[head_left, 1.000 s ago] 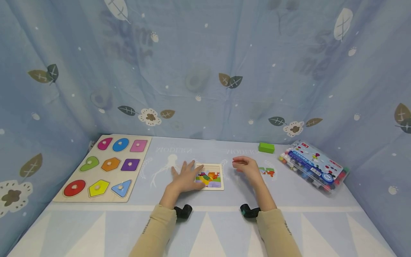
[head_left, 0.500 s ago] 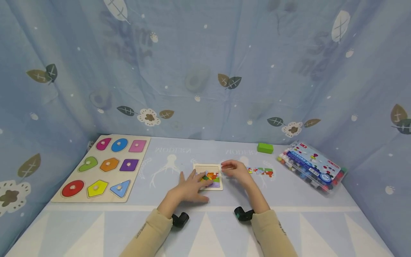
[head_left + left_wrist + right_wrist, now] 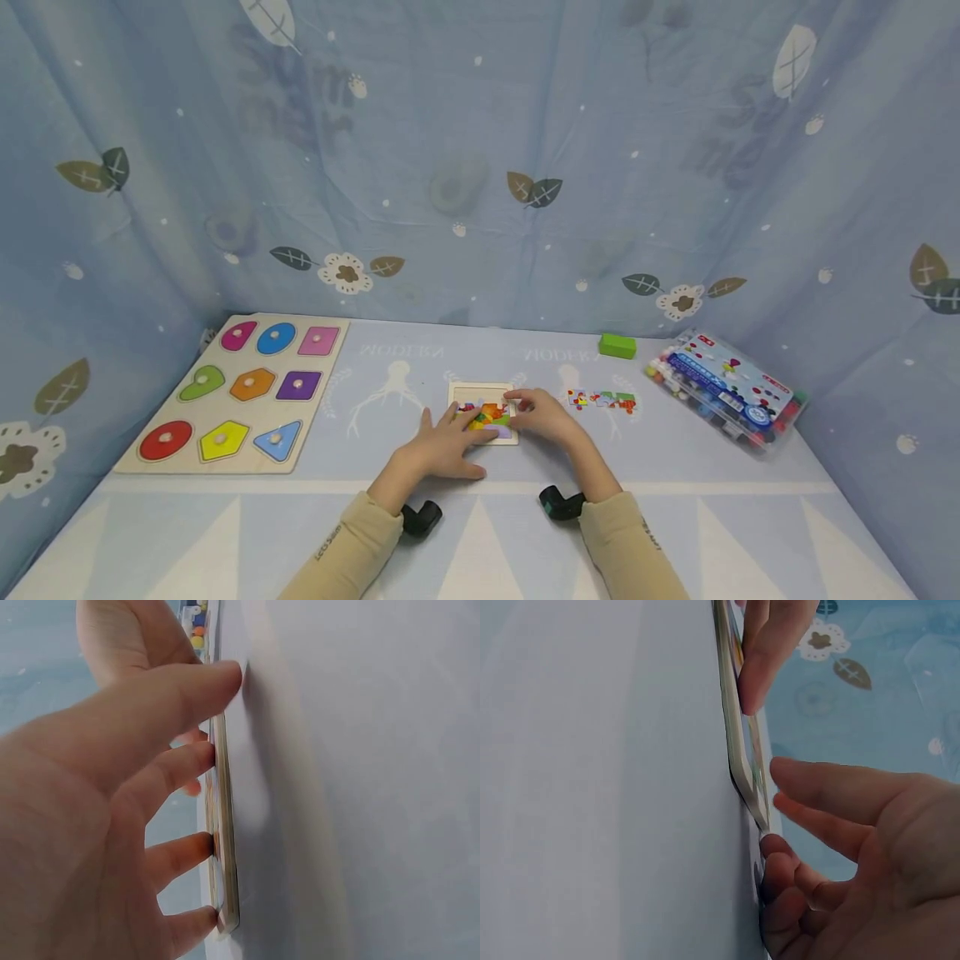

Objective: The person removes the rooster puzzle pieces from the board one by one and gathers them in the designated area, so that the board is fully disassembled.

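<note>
In the head view, a small wooden-framed jigsaw [image 3: 480, 387] lies on the table, its colourful picture partly covered by fingers. My left hand [image 3: 442, 448] is spread over its left and lower part. Fingertips of the left hand [image 3: 82, 817] rest on the thin board [image 3: 229, 881] in the left wrist view, thumb lifted clear. The right hand [image 3: 551, 422] is at the frame's right edge, index finger and thumb extended. In the right wrist view, the right hand [image 3: 900, 847] has its other fingers curled beside the board's corner [image 3: 739, 769]; no piece shows between its fingers.
Several joined jigsaw pieces [image 3: 602, 400] lie right of the right hand. Behind them sits a green block [image 3: 617, 346]. A clear case of coloured pens [image 3: 727, 387] is at the right, a wooden shape board [image 3: 281, 397] at the left. A curtain hangs behind the table.
The right hand has moved left from beside the joined pieces to the frame's right edge, uncovering those pieces. My left hand has slid slightly down, its fingers staying over the jigsaw.
</note>
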The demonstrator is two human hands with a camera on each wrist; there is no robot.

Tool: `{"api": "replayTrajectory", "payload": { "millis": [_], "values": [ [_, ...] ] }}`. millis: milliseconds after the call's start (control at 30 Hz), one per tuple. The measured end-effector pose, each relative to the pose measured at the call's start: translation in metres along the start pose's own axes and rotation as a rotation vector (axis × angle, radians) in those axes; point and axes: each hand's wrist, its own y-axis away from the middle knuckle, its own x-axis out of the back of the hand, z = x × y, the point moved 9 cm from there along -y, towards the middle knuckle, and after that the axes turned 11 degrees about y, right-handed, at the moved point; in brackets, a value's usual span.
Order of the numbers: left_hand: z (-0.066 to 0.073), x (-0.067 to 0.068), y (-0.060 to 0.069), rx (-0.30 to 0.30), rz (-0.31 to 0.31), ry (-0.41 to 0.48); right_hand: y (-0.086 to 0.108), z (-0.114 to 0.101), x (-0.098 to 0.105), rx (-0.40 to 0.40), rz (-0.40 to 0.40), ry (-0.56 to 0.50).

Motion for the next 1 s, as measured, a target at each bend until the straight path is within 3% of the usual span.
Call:
{"api": "replayTrajectory", "payload": {
  "millis": [167,400,700,833,1000],
  "values": [
    [0.001,0.002,0.001,0.009,0.007,-0.021,-0.001,-0.002,-0.004,0.038,-0.008,0.081],
    [0.004,0.004,0.003,0.012,0.015,-0.019,-0.003,-0.003,-0.003,0.042,0.008,0.074],
    [0.004,0.003,0.001,-0.005,0.031,-0.028,-0.003,-0.006,0.001,0.091,0.075,-0.096],
    [0.003,0.002,0.001,0.005,0.025,-0.018,-0.004,-0.001,0.007,0.049,0.141,-0.169],
    [0.002,0.002,0.002,0.019,0.02,-0.002,-0.002,0.006,0.023,-0.024,0.244,-0.341]
  ]
}}
